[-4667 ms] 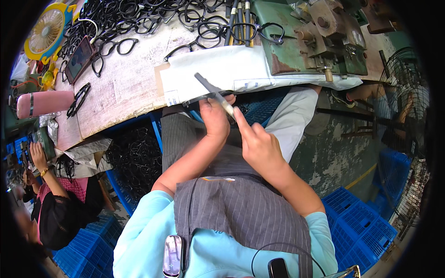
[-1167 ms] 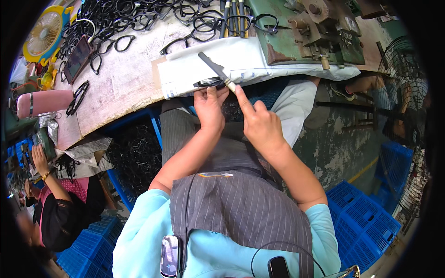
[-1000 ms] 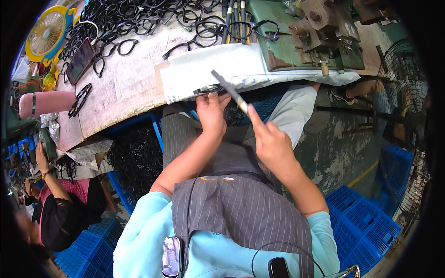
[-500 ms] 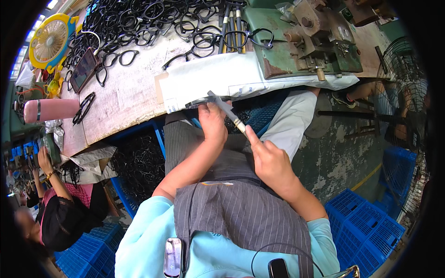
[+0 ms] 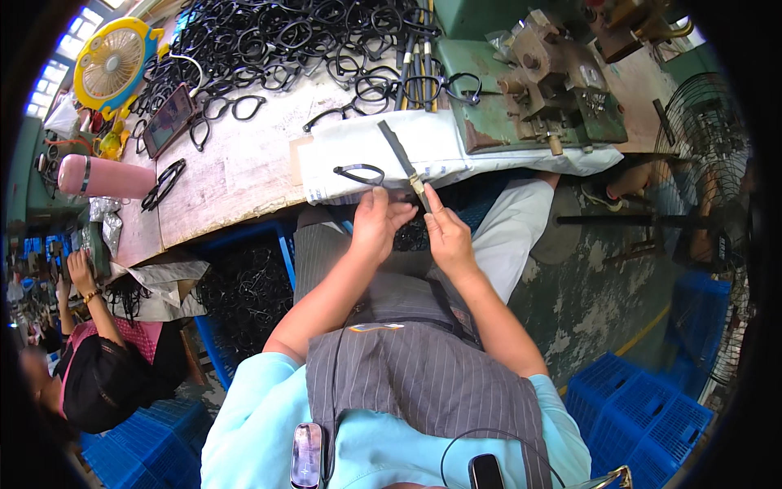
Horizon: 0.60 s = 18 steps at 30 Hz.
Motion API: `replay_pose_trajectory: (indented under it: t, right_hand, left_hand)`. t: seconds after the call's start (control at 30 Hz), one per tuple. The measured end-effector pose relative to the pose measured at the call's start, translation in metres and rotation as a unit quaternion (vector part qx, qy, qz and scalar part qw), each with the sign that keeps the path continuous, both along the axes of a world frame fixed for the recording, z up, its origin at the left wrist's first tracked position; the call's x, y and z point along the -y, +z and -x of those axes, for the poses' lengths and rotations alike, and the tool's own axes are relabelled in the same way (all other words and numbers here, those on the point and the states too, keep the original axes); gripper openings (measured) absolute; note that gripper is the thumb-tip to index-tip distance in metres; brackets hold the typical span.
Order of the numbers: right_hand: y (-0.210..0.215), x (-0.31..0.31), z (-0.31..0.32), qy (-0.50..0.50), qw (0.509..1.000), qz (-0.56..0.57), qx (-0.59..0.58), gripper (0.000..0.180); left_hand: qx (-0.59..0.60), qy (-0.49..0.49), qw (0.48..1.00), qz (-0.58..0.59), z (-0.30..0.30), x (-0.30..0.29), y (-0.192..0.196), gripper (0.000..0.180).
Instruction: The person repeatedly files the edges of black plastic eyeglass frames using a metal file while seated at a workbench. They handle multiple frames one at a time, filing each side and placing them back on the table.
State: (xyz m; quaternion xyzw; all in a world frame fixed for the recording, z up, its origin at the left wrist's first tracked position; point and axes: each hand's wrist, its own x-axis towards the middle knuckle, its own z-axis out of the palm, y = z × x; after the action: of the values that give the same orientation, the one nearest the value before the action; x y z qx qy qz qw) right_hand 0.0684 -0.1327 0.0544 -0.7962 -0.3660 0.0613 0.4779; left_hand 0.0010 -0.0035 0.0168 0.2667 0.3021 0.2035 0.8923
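Note:
My left hand (image 5: 377, 226) is at the table's front edge, its fingertips at a black eyeglass frame (image 5: 359, 177), which they seem to pinch. One rim of the frame shows over the white cloth; the rest is partly hidden by my fingers, which are slightly blurred. In my right hand (image 5: 448, 236) is a flat grey file (image 5: 396, 148), gripped by its pale wrapped handle with the index finger stretched along it. The file's blade points up and away to the left, just right of the eyeglass frame and apart from it.
White cloth (image 5: 423, 138) covers the table edge. Behind it lie a heap of black eyeglass frames (image 5: 277, 37) and several files (image 5: 417, 77). A green machine (image 5: 497, 118) stands right; a phone (image 5: 169, 122), pink bottle (image 5: 106, 177) and yellow-blue fan (image 5: 112, 65) left. Another person works far left.
The file has swung away from the eyeglass frame and moved up. My right hand has come closer to my left. The eyeglass frame has turned, and my left fingers have spread more.

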Motion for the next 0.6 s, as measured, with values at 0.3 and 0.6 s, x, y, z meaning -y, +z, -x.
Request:
replay_pose_trajectory:
  t: [0.3,0.6]
  right_hand:
    - [-0.017,-0.005,0.024,-0.005,0.996,-0.020,-0.089,0.059]
    - [-0.013,0.000,0.031,0.027,0.933,-0.105,-0.344,0.053]
  left_hand:
    - [-0.012,-0.167,0.983,0.075,0.062,0.011,-0.010,0.023]
    - [0.005,-0.190,0.979,0.076,0.070,0.019,-0.017,0.025]
